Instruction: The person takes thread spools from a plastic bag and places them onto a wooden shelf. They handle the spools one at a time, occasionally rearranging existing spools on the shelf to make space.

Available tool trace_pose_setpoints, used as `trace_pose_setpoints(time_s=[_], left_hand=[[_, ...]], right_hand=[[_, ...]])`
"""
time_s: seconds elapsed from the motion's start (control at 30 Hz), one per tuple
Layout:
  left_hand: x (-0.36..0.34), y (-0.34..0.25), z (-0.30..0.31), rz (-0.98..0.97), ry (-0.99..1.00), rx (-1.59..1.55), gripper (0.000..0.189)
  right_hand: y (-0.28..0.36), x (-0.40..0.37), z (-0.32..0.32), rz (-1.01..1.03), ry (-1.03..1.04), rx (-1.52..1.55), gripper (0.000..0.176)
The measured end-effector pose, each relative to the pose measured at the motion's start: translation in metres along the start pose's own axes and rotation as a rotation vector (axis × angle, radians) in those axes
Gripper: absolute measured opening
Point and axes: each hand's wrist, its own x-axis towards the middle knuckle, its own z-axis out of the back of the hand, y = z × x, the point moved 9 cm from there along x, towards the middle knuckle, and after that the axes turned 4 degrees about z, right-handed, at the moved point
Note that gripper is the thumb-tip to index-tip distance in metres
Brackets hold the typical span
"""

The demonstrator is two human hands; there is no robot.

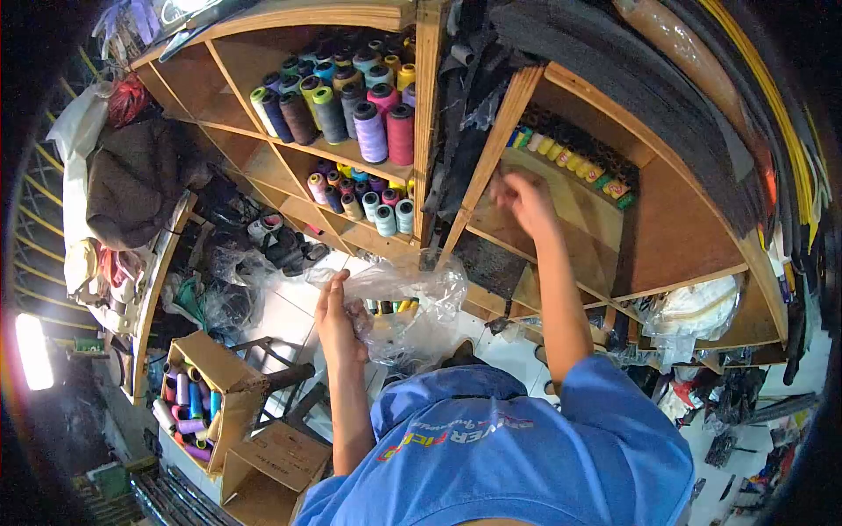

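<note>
My left hand (338, 329) is closed on the edge of a clear plastic bag (438, 285), which hangs out in front of my body. Small coloured pieces show through the bag's lower part. My right hand (524, 200) reaches into a wooden shelf compartment (570, 210), its fingers curled and smeared by motion. Just beyond that hand, a row of small, mostly yellow spools or boxes (561, 156) lines the back of the compartment.
Large thread cones (371, 131) fill the shelf at the upper left, with smaller thread spools (353, 193) below. Dark fabric (605, 70) drapes over the right shelf. An open cardboard box (219, 368) of thread stands lower left, near another cardboard box (276, 456).
</note>
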Motion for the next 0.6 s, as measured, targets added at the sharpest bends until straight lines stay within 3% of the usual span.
trace_pose_setpoints(time_s=[0.03,0.1,0.17,0.23,0.3,0.37,0.53,0.6], left_hand=[[-0.001,-0.001,-0.004,-0.009,0.023,-0.008,0.025],[-0.004,0.0,-0.014,-0.021,0.075,-0.02,0.026],[-0.01,0.002,-0.026,0.004,0.112,0.007,0.029],[-0.02,0.002,-0.039,0.017,0.159,0.03,0.03],[-0.032,0.002,-0.054,0.058,0.235,0.028,0.031],[-0.04,0.007,-0.064,0.094,0.262,0.053,0.03],[-0.063,0.008,-0.085,0.124,0.41,0.027,0.026],[-0.059,0.014,-0.075,0.129,0.352,0.025,0.028]], right_hand=[[-0.02,-0.035,-0.034,-0.339,0.341,0.365,0.022],[0.0,-0.106,-0.1,-0.319,0.86,-0.25,0.028],[-0.02,-0.146,-0.138,-0.236,1.073,-0.367,0.027],[-0.063,-0.146,-0.147,-0.201,0.928,-0.581,0.029],[-0.094,-0.154,-0.171,0.259,0.818,-0.687,0.035],[-0.104,-0.162,-0.194,0.128,0.941,-0.794,0.035],[-0.148,-0.173,-0.189,-0.218,0.761,-0.181,0.036],[-0.157,-0.178,-0.193,-0.266,0.711,-0.04,0.036]])
